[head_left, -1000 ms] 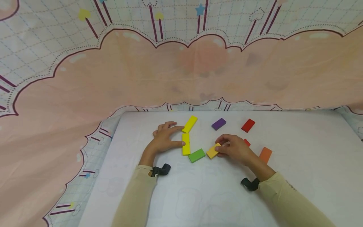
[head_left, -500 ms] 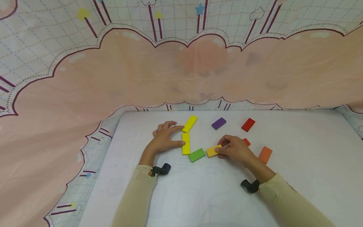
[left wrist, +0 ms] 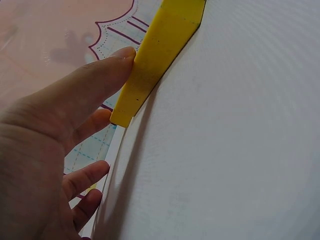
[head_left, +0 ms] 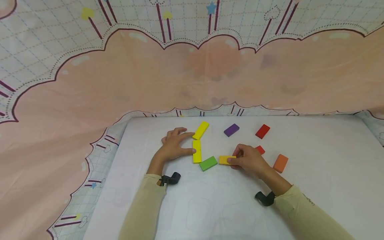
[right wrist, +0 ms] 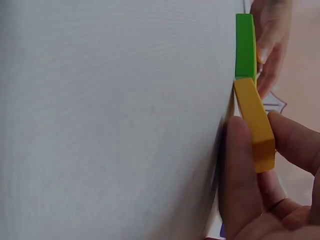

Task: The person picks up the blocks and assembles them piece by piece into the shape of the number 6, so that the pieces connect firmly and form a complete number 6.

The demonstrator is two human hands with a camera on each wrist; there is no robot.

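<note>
The left hand, thumb and forefinger wide apart, touches a yellow block; beside the green block, perhaps touching, is the amber block, likely light, stiff, best pinched across its long sides, as the right hand does.

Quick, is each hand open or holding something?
Left hand: open, thumb touching the nearer yellow block.
Right hand: closed, pinching the golden block.

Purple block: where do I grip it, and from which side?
Pinch the purple block mid-length across its long sides, probably with the right hand, once free, coming from the near right: it lies flat, its far end slanting right, with no block touching it.
</note>
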